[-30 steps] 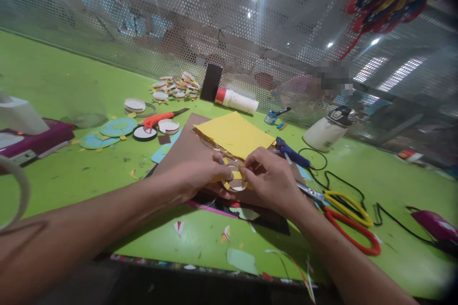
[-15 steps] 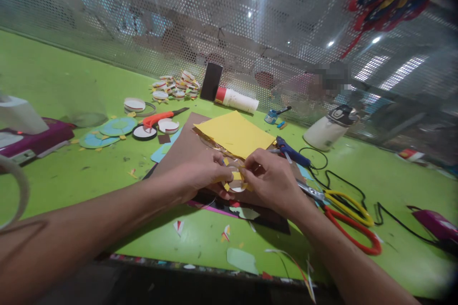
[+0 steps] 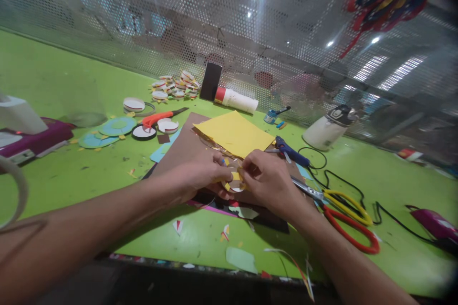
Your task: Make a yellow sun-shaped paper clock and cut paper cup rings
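Note:
Between my hands is a small round paper piece (image 3: 236, 184), whitish with yellow tabs around its rim. My left hand (image 3: 211, 174) is closed on its left side, thumb on top. The fingertips of my right hand (image 3: 263, 171) pinch at its right edge, partly hiding it; whether they hold a separate scrap I cannot tell. Just beyond my fingers lies a stack of yellow paper (image 3: 234, 133) on brown card (image 3: 179, 145). A blue glue gun (image 3: 293, 152) rests past my right hand. Beside my right wrist lie large scissors (image 3: 347, 209) with yellow and red handles.
On the left are blue paper discs (image 3: 117, 126), orange-handled scissors (image 3: 159, 117) and a purple power strip (image 3: 46, 136). Farther back sit a pile of small paper rings (image 3: 175, 86), a phone (image 3: 211, 81), a white tube (image 3: 238, 101) and a white flask (image 3: 327, 128). Paper scraps (image 3: 241, 259) litter the front edge.
My right fingertips have shifted very slightly at the rim of the round piece. My left hand keeps its hold, and the things on the table lie as before.

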### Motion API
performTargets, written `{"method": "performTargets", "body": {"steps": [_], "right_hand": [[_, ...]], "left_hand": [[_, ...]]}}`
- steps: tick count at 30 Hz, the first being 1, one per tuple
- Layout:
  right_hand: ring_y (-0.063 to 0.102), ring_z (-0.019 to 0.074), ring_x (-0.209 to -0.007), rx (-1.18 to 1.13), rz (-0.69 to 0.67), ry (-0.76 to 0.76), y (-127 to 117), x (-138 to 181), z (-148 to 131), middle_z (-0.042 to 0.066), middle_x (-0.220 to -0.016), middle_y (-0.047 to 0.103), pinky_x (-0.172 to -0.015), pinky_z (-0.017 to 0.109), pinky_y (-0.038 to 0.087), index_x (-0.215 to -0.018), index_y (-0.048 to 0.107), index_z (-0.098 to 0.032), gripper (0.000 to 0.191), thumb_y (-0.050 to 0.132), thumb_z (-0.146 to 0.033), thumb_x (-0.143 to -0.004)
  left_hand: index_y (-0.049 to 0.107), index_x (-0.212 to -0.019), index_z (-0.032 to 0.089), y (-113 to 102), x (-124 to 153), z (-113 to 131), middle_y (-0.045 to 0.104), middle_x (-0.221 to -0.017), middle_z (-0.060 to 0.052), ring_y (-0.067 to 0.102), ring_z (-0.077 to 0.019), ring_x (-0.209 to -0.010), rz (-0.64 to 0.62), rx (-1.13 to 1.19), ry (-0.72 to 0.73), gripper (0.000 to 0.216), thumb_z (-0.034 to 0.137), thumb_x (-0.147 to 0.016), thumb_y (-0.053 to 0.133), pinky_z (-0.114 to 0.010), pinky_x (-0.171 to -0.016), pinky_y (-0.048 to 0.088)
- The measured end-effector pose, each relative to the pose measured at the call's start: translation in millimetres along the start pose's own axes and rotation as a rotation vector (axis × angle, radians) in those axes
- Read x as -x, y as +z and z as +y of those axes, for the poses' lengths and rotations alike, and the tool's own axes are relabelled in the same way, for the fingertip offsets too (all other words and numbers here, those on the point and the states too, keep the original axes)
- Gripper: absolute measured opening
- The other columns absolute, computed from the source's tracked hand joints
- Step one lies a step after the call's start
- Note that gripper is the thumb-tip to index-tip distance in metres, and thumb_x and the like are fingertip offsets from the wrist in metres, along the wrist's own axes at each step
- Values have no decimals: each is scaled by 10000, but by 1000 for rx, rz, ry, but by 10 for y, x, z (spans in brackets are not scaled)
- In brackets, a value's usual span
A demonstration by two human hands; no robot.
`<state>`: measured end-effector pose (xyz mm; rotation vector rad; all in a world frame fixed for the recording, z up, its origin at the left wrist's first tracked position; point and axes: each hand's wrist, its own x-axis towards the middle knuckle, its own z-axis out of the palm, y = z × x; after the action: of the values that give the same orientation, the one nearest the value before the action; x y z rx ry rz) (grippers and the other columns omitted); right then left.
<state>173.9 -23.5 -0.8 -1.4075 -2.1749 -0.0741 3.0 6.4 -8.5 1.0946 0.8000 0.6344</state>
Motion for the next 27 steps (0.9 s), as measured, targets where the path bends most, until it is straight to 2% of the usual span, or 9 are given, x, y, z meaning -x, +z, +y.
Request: {"method": "performTargets", "body": {"steps": [5,9,12,15,21,27], "right_hand": [[541,127,-607,-39,-16,84,-32,-29,-37,-1,-672,627,-565,253,386,-696,578,-174,108,612,-96,-763],[597,148,-629,-244,-82,234,-120,-60,-32,14,-702,662,-584,275,461,-756,619,-176,23,617,-178,-779],[621,165,-635,-372,-12,292,-164,-78,51,23,-708,667,-598,301,495,-808,630,-174,74,609,-245,-798],[629,171,-618,-432,49,327,-175,-88,141,24,-686,659,-588,311,507,-794,629,-171,92,603,-260,-799],[615,167,-604,-406,-30,353,-188,-91,107,27,-655,662,-574,298,490,-723,648,-165,127,591,-250,-797],[586,140,-628,-251,-72,260,-131,-99,-17,15,-693,671,-589,262,450,-725,659,-165,65,646,-197,-780]], "left_hand": [[617,-821,128,4,33,57,663,-692,-50,631,-168,-573,-25,48,-14,240,70,-588,627,-310,-568,562],[594,-838,120,-19,35,77,684,-761,-81,669,-196,-652,15,104,-67,235,72,-615,651,-339,-623,583],[603,-904,122,-33,29,80,701,-901,-113,696,-230,-779,-26,150,-67,288,47,-627,629,-387,-715,593],[606,-931,122,-36,34,93,701,-931,-108,698,-227,-779,-15,157,-86,311,37,-633,631,-381,-708,602],[590,-882,102,-34,47,107,696,-832,-96,685,-190,-679,-1,157,-101,217,45,-675,617,-315,-629,602],[584,-900,113,-16,37,79,687,-851,-82,666,-183,-665,7,128,-72,264,48,-646,623,-359,-641,604]]}}
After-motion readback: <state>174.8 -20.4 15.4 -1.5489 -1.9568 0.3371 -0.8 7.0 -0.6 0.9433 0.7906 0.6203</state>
